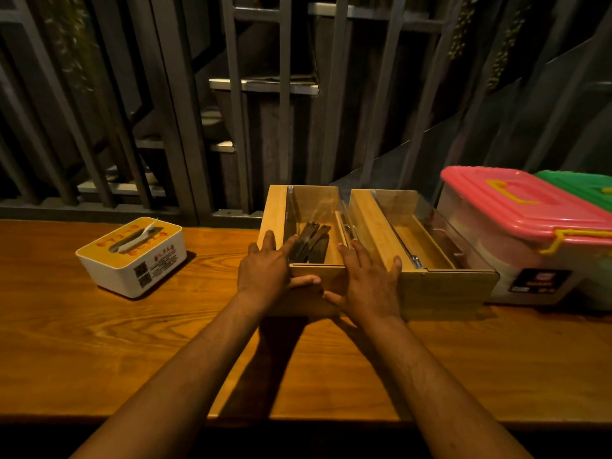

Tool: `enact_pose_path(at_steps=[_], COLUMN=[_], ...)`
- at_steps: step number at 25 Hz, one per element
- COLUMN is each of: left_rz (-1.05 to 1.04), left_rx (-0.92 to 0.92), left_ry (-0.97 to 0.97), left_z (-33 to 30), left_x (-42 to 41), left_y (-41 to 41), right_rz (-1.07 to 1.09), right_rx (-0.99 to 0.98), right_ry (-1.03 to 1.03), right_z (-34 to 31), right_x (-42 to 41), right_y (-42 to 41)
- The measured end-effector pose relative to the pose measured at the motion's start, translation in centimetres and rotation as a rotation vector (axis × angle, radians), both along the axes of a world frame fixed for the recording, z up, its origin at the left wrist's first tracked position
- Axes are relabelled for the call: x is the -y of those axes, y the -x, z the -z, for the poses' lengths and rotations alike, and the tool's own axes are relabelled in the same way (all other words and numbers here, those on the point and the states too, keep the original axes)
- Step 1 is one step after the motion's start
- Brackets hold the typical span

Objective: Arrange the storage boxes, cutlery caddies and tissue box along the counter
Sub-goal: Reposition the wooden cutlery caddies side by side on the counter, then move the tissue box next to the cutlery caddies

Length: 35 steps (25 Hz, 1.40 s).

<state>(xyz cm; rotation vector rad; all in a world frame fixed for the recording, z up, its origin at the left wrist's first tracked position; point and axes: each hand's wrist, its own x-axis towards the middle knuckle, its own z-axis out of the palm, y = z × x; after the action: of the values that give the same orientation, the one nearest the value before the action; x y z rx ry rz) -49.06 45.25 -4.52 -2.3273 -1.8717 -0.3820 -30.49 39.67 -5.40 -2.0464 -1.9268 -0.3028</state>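
Currently left hand (265, 270) and right hand (367, 283), fingers spread, clasp the front corners of the left open-topped wooden cutlery caddy (308, 226) mid-counter, touching its twin (420, 246); risk: a skewed push could nudge the twin or rattle the dark cutlery (313, 241).

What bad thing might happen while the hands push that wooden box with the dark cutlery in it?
The dark cutlery lies loose in the left caddy, so a quick shove from the left hand and right hand may make it slide or rattle. The caddy may also bump the right caddy close beside it, nudging that toward the pink-lidded box.
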Motion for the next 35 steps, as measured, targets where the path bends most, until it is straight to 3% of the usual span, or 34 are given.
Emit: enact_pose_path(at_steps=[6, 10, 16, 22, 26, 28, 32, 35], left_rz=[0.117, 0.083, -0.072, -0.372, -0.526, -0.487, -0.344, -0.356], left_rx=[0.120, 0.217, 0.297, 0.440, 0.603, 0.722, 0.830, 0.826], left_ry=[-0.035, -0.091, -0.145, -0.076, 0.108, 0.163, 0.106, 0.099], left_z=[0.3, 0.3, -0.4, 0.5, 1.8, 2.8, 3.7, 4.0], left_x=[4.0, 6.4, 5.8, -0.5, -4.9, -5.9, -4.8, -3.1], left_y=[3.1, 10.1, 21.8, 30.2, 32.7, 33.7, 32.7, 29.8], right_rz=[0.027, -0.006, -0.266, -0.324, -0.338, -0.330, -0.325, -0.317], right_rx=[0.001, -0.094, -0.172, -0.247, -0.234, -0.261, -0.330, -0.369], right_ry=[0.113, -0.019, -0.155, 0.064, 0.186, 0.213, 0.206, 0.196], right_z=[-1.7, -1.8, -0.1, 0.9, 1.7, 1.8, 1.5, 2.3], right_x=[0.9, 1.7, 1.4, -1.5, -3.3, -4.1, -4.8, -3.8], right_y=[0.8, 6.4, 19.7, 29.2, 31.9, 32.8, 32.8, 31.6])
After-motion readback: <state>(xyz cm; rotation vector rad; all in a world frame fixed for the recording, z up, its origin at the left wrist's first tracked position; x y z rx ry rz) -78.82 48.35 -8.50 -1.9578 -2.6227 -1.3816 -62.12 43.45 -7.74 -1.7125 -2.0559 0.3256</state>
